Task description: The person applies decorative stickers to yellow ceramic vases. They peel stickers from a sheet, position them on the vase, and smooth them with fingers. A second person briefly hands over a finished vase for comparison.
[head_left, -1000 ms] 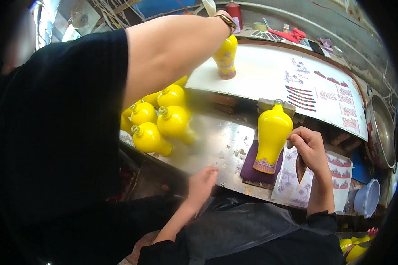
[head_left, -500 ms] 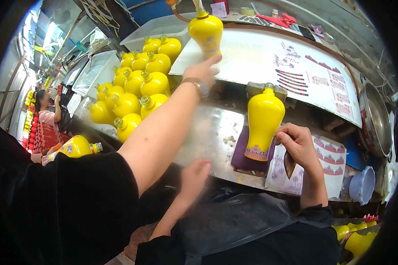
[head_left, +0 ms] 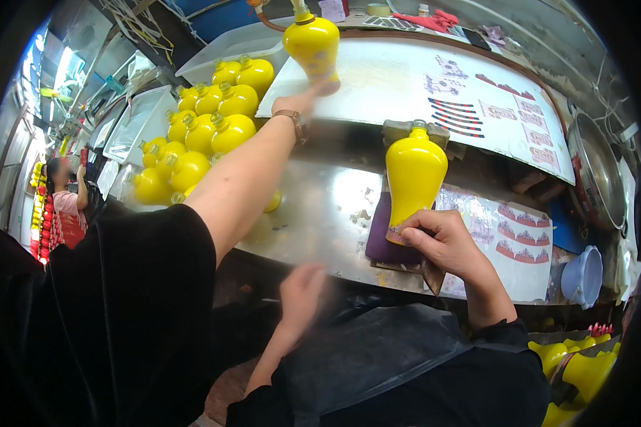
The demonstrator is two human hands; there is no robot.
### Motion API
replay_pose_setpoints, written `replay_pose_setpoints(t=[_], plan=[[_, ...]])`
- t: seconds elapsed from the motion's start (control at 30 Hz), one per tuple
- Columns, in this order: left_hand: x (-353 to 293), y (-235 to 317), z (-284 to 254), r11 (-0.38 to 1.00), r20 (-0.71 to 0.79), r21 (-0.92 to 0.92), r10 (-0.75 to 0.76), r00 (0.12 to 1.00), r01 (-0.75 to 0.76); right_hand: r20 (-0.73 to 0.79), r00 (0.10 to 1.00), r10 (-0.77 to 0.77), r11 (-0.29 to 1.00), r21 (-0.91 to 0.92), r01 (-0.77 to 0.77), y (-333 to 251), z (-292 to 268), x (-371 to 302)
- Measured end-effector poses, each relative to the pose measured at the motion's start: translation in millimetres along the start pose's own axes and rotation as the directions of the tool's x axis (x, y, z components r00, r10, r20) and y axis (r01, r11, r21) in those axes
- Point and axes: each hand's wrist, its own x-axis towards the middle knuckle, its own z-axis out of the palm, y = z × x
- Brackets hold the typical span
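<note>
A yellow vase-shaped bottle [head_left: 414,167] lies with its neck on a grey rest [head_left: 395,132] and its wider foot over a purple pad [head_left: 386,240]. My right hand [head_left: 449,245] is closed at its foot, thumb and fingers against the patterned band there. A flat, pointed brown tool [head_left: 432,276] sticks down from under that hand. My left hand [head_left: 303,295], smeared by motion, is held low over the table's near edge, apart from the bottle; whether it holds anything is not visible.
On the left a co-worker's arm [head_left: 246,171] reaches to another yellow bottle [head_left: 313,46] at the back. Several yellow bottles [head_left: 233,133] stand beside it. Printed transfer sheets [head_left: 523,235] lie right of the pad. A pale blue tub [head_left: 582,277] and a metal pan [head_left: 598,171] are further right.
My right hand has moved down and left from the bottle's side to its foot, with the brown tool. My left hand stays low and blurred. The whole view has shifted slightly.
</note>
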Motion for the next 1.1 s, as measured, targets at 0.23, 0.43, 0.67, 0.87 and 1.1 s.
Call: replay_pose_setpoints(t=[0.23, 0.43, 0.67, 0.87, 1.1], plan=[[3, 5, 6, 1.0, -0.018, 0.007, -0.028, 0.999, 0.029, 0.068, 0.998, -0.006, 1.0, 0.006, 0.005, 11, 1, -2], [4, 13, 9, 0.995, 0.009, -0.007, -0.103, 0.995, 0.103, 0.026, 0.998, -0.063, 0.998, 0.021, 0.062, 14, 1, -3], [4, 20, 11, 0.995, 0.006, -0.038, -0.089, 0.996, 0.089, 0.019, 0.998, -0.06, 0.998, 0.01, 0.059, 16, 2, -4], [7, 13, 8, 0.997, -0.007, -0.009, -0.079, 0.997, 0.078, 0.001, 0.996, -0.095, 0.996, -0.001, 0.095, 4, -15, 9], [16, 7, 1, 0.996, -0.009, 0.036, -0.081, 0.997, 0.081, -0.283, 0.908, -0.31, 0.947, -0.178, 0.268, -20, -70, 109]])
